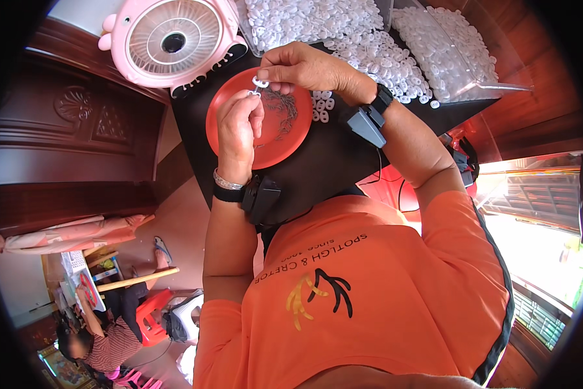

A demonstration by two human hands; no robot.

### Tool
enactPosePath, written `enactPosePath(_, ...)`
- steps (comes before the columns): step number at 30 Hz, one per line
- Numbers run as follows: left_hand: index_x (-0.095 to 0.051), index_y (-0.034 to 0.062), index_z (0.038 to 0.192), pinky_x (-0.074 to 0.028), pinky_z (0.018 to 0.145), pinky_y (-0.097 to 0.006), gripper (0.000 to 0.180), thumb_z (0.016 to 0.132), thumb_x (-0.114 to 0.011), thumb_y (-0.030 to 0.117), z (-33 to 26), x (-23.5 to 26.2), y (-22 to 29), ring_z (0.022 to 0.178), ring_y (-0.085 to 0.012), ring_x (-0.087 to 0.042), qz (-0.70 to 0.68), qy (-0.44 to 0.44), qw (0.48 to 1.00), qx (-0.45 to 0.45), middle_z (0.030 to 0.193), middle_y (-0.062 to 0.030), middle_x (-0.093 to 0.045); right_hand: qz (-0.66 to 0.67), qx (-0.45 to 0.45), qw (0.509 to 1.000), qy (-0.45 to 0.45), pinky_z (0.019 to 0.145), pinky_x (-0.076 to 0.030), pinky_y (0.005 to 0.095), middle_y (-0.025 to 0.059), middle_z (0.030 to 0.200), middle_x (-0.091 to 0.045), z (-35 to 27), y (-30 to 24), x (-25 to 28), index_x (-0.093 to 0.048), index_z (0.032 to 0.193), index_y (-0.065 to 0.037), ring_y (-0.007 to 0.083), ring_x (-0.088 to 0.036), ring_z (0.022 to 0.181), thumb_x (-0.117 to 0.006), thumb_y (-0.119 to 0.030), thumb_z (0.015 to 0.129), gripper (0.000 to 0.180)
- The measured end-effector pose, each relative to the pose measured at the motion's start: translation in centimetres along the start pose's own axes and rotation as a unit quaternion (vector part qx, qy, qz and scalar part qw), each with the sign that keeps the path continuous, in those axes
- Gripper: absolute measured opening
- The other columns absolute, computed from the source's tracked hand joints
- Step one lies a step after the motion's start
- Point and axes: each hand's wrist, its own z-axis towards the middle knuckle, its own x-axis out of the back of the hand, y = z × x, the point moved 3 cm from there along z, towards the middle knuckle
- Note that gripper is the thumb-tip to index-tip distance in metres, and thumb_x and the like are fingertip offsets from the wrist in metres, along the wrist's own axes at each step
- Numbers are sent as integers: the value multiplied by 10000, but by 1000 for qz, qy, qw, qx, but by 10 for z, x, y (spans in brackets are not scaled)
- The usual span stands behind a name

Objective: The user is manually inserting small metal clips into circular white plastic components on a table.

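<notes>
My left hand (237,133) is closed, pinching a small white plastic piece (254,94) between thumb and fingers. Just above it, my right hand (309,66) grips a white oval plastic piece (260,82) with two holes. The two pieces nearly meet; a thin metal part seems to run between them, too small to make out. Both hands are over a round red plate (275,152). Thin grey metal pieces (288,117) lie heaped on that plate, partly hidden by my hands.
Loose white oval pieces (379,65) spread over the black table (307,185) beside two clear bins full of them, one bin's edge (495,87) at the right. A pink fan (173,43) stands at the far left. Another person (119,343) sits at the lower left.
</notes>
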Motion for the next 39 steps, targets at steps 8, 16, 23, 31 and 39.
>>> enactPosePath(8,-429,70,582,-258,423,-218,260,821,-481,158,-2,-3,3,447,-69,-341,5,7,1000,1,542,7,-403,-14,3,1000,-4,555,-422,192,-31,668,-543,-1,-1,1,-601,828,-29,39,-487,592,-586,-260,911,246)
enactPosePath(16,-441,92,615,-228,409,-206,243,826,-474,208,-2,0,0,433,-57,-344,34,-2,999,3,520,23,-388,-29,3,1000,-6,564,-426,199,-30,671,-544,0,-1,0,-600,826,-23,41,-489,597,-580,-265,913,257)
enactPosePath(23,-424,65,570,-246,420,-219,251,803,-472,144,-2,-1,2,439,-67,-329,13,6,1000,6,525,9,-390,-16,-5,1000,-7,573,-436,198,-26,682,-561,-1,-2,1,-604,846,-31,45,-506,606,-572,-269,916,250)
enactPosePath(31,-418,67,568,-246,420,-221,255,806,-468,145,-4,-2,4,437,-67,-326,3,9,1000,7,522,9,-385,86,-56,994,-24,591,-435,207,-9,700,-589,-3,6,3,-609,854,-51,67,-530,604,-554,-274,914,238)
enactPosePath(39,-425,62,566,-246,423,-225,262,807,-466,155,-3,-2,3,436,-72,-328,-1,-3,1000,0,516,4,-386,74,-55,995,-42,591,-436,211,-5,701,-588,-3,6,0,-609,845,-49,72,-533,601,-562,-281,909,246)
